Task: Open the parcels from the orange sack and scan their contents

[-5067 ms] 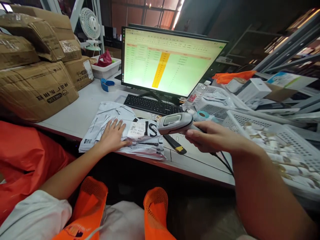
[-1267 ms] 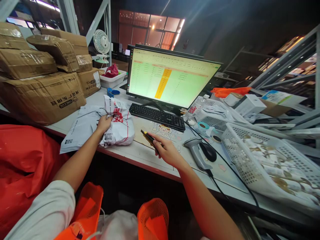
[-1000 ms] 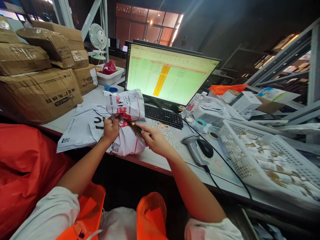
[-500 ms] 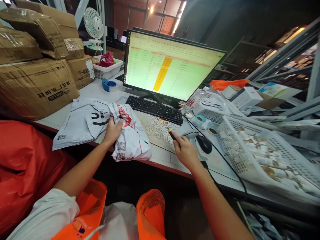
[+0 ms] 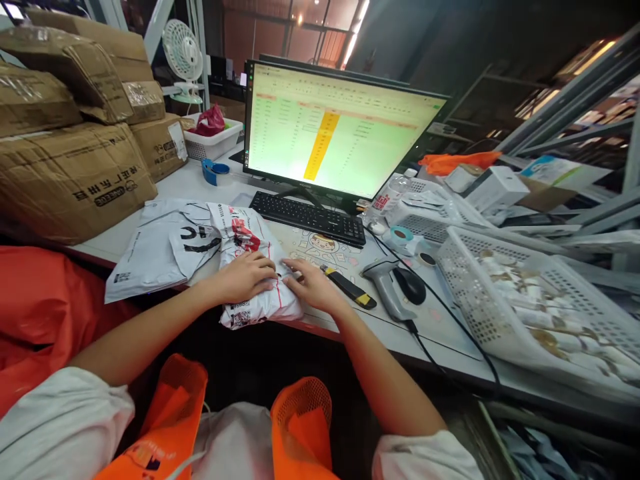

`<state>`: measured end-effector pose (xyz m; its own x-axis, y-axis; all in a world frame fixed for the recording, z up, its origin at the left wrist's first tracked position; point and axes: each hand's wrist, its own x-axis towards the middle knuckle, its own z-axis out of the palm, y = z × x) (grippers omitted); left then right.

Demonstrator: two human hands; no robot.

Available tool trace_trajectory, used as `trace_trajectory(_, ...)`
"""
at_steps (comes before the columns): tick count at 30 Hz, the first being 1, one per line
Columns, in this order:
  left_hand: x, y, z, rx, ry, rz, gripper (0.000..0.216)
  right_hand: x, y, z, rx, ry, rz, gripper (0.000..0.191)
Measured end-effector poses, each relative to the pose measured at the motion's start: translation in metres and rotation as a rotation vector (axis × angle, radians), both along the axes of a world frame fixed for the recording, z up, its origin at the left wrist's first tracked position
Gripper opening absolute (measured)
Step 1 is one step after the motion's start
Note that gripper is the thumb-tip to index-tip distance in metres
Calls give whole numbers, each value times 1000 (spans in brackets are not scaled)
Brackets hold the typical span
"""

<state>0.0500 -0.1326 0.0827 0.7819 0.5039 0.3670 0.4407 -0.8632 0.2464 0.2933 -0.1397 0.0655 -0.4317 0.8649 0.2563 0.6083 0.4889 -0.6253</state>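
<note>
A white plastic mailer bag (image 5: pixel 253 233) with red and black print lies at the table's front edge, bulging over it a little. Across its middle rests my left hand (image 5: pixel 249 277), fingers curled together on the plastic and gripping it. My right hand (image 5: pixel 311 283) reaches the bag's right side, thumb and index finger apart at the film. A thin red line runs down the bag between the hands. Right of them, a black and yellow utility knife (image 5: pixel 350 288) lies on the printed desk mat (image 5: pixel 305 250). Another white mailer bag (image 5: pixel 160 257) lies flat to the left.
A barcode scanner (image 5: pixel 390 293) and a black mouse (image 5: pixel 410 285) sit at the right, with a cable trailing. Behind stand a keyboard (image 5: pixel 310 217) and monitor (image 5: pixel 340 127). White basket (image 5: pixel 467 293) holds rolled items. Cardboard boxes (image 5: pixel 70 180) are stacked left.
My right hand has let go of the utility knife, which now lies on the mat, and has moved left to the mailer bag. My left hand has shifted right across the bag.
</note>
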Motion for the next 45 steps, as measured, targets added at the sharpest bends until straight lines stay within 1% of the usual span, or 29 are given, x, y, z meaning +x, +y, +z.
trace_trajectory(2, 0, -2, -9, 39, -32, -1, 21, -9, 2, -10, 37, 2, -14, 39)
trace_trajectory(4, 0, -4, -13, 77, -58, -19, 24, -10, 3, -20, 65, 25, -52, 33)
trace_trajectory(6, 0, -7, -14, 95, -71, -41, 25, -8, 4, -24, 51, 50, -83, 30)
trace_trajectory(8, 0, -11, -14, 92, -82, -74, 24, -6, 4, -25, 30, 60, -105, 28)
trace_trajectory(12, -5, -25, -12, 66, -116, -152, 18, -7, 3, -20, 37, 4, -144, 22)
trace_trajectory(15, -10, -36, -10, 84, -108, -166, 15, -12, 1, -16, 42, -67, -173, 16)
trace_trajectory(17, -11, -39, -11, 120, -112, -162, 18, -15, 0, -13, 38, -88, -186, 16)
trace_trajectory(19, -9, -37, -13, 175, -162, -141, 25, -19, -1, -9, 47, -82, -128, 16)
trace_trajectory(20, -7, -35, -15, 206, -203, -126, 29, -23, 0, -6, 56, -76, -67, 21)
trace_trajectory(22, 1, -31, -18, 267, -297, -95, 34, -34, 3, 0, 73, -82, 76, 42)
trace_trajectory(23, 6, -29, -18, 294, -344, -84, 36, -41, 5, 3, 83, -104, 130, 53)
trace_trajectory(24, 12, -28, -19, 319, -389, -79, 38, -50, 9, 6, 93, -146, 153, 59)
trace_trajectory(25, 19, -27, -19, 338, -432, -80, 39, -59, 12, 10, 100, -217, 146, 57)
trace_trajectory(27, 31, -28, -18, 348, -499, -88, 42, -78, 21, 16, 91, -392, 92, 41)
trace_trajectory(28, 36, -30, -17, 333, -516, -91, 43, -86, 26, 18, 77, -470, 59, 34)
trace_trajectory(29, 39, -33, -16, 297, -520, -86, 44, -92, 31, 19, 60, -528, 28, 31)
trace_trajectory(31, 40, -45, -15, 149, -511, -21, 46, -98, 42, 20, 32, -583, -40, 32)
trace_trajectory(33, 34, -63, -15, -100, -504, 120, 48, -96, 54, 16, 13, -604, -125, 36)
trace_trajectory(35, 21, -86, -18, -353, -507, 287, 51, -88, 67, 9, -22, -627, -208, 37)
trace_trajectory(37, 3, -108, -24, -517, -506, 425, 52, -79, 79, 2, -64, -629, -271, 37)
trace_trajectory(39, -17, -121, -33, -594, -489, 547, 50, -74, 89, -4, -99, -609, -322, 35)
trace_trajectory(41, -35, -122, -45, -623, -471, 670, 44, -73, 95, -8, -113, -563, -351, 33)
trace_trajectory(44, -54, -104, -59, -650, -509, 830, 23, -78, 93, -9, -117, -457, -342, 32)
trace_trajectory(45, -58, -97, -63, -667, -532, 857, 26, -80, 90, -9, -120, -412, -325, 32)
